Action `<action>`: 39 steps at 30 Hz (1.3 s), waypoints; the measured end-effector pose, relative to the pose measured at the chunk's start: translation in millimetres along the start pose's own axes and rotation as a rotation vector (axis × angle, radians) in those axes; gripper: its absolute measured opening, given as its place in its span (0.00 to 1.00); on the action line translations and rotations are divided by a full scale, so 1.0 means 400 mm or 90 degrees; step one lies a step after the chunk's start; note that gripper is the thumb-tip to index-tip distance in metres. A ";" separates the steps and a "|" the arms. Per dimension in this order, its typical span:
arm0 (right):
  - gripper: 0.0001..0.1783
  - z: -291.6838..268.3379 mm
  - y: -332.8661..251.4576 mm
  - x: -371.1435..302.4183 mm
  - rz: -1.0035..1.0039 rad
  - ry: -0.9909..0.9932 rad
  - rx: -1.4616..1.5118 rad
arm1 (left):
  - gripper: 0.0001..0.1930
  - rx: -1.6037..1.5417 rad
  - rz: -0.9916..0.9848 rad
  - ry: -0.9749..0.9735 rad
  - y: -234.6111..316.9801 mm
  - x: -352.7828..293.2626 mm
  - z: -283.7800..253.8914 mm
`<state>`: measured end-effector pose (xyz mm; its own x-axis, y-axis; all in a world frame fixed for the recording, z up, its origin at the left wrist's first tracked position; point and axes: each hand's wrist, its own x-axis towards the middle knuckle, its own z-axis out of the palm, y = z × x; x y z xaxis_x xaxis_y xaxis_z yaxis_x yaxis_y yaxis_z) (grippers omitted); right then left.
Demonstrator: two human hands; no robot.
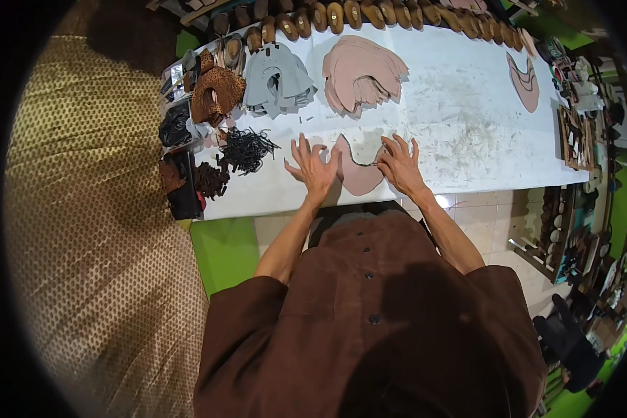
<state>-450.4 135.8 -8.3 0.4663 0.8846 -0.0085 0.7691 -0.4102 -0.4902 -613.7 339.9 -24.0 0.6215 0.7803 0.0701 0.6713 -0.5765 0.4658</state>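
Observation:
On the white table before me lies a pink curved shoe-upper piece (360,180), with a thin black strip along its inner curve. My left hand (314,169) is at its left side, fingers spread and thumb against the edge. At the right end of the curve, thumb and forefinger of my right hand (401,167) close on the edge of the piece; the other fingers are raised. The fingertips partly hide that end of the strip.
Stacks of pink pieces (355,63) and grey pieces (263,66) lie beyond my hands. Leopard-patterned pieces (219,90) and a heap of black strips (247,150) are left. Brown shoe forms (336,17) line the far edge. A wooden rack (576,139) stands right.

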 end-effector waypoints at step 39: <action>0.09 -0.012 0.032 0.022 -0.067 -0.015 0.030 | 0.23 0.029 0.254 -0.158 0.103 -0.165 0.053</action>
<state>-434.3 137.1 -10.4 0.3730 0.9275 0.0246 0.7913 -0.3042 -0.5304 -618.5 259.5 -28.0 0.9088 0.4168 0.0203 0.3736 -0.8345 0.4051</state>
